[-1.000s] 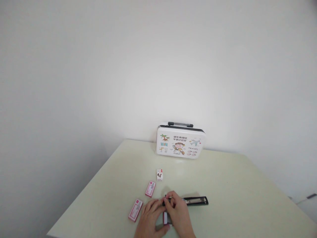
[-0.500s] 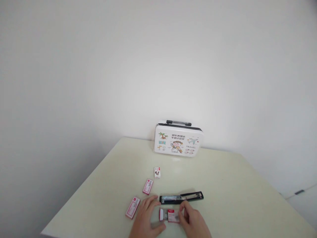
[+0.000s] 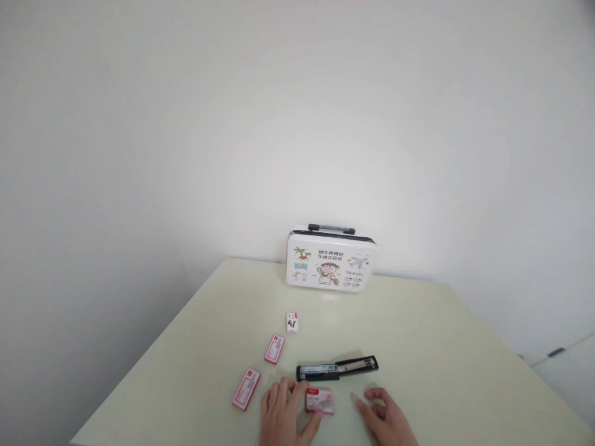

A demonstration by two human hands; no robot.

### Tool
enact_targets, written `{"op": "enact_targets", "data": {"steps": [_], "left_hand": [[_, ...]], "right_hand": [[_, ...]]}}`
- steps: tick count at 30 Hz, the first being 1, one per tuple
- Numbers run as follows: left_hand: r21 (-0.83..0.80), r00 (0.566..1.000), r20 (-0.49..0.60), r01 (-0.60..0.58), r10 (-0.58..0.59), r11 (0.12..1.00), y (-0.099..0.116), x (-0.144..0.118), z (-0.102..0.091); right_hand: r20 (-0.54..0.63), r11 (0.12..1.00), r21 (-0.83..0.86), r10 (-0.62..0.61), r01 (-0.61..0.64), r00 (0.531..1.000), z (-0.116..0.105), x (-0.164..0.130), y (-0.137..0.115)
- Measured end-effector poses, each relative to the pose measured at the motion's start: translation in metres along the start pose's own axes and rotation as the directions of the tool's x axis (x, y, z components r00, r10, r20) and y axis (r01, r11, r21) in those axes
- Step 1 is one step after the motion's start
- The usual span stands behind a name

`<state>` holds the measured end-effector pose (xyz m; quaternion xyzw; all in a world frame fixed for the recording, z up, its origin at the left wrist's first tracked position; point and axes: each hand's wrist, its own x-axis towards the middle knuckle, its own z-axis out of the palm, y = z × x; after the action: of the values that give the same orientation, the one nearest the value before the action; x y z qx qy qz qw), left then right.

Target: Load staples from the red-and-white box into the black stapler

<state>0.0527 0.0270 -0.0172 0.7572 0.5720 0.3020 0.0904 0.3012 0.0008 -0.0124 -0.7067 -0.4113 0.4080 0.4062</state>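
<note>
- Now the left hand (image 3: 282,410) lightly pinches the staple box (image 3: 320,401), nearside of the opened stapler (image 3: 320,370);
- right hand (image 3: 389,420) has come off, narrowly parted, bare tabletop (image 3: 465,365) stretching rightward to its edge;
- box's tray has slid in.

Home or office, can't tell which: plain white wall (image 3: 297,124), pale table (image 3: 441,347) with a black stapler (image 3: 320,373), cartoon TRAVEL case (image 3: 331,261) at the table's 12 o'clock.
</note>
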Motion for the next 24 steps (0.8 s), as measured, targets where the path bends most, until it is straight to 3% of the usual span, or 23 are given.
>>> {"op": "enact_targets", "data": {"steps": [4,7,10,13,18,24], "left_hand": [[0.026,1.0,0.022,0.003,-0.003,1.0,0.005,0.0,0.006],[0.045,0.998,0.053,0.042,-0.044,0.998,0.005,0.002,0.008],[0.04,0.994,0.09,0.059,-0.063,0.997,0.003,0.003,0.01],[0.034,0.993,0.084,0.08,-0.083,0.996,0.001,0.003,0.013],[0.099,0.992,0.057,0.103,-0.109,0.99,0.0,0.002,0.02],[0.107,0.999,-0.038,0.021,-0.017,0.994,-0.004,-0.006,0.022]], "right_hand": [[0.124,0.984,0.18,-0.017,-0.005,0.992,-0.033,0.015,-0.023],[0.281,0.977,0.2,-0.13,0.074,0.951,-0.035,0.032,-0.047],[0.396,0.968,0.027,-0.238,0.248,0.887,-0.018,0.049,-0.071],[0.426,0.91,-0.112,-0.318,0.399,0.847,0.008,0.057,-0.089],[0.41,0.853,-0.235,-0.348,0.466,0.843,0.042,0.052,-0.099],[0.412,0.812,-0.331,-0.335,0.482,0.847,0.048,0.047,-0.094]]}}
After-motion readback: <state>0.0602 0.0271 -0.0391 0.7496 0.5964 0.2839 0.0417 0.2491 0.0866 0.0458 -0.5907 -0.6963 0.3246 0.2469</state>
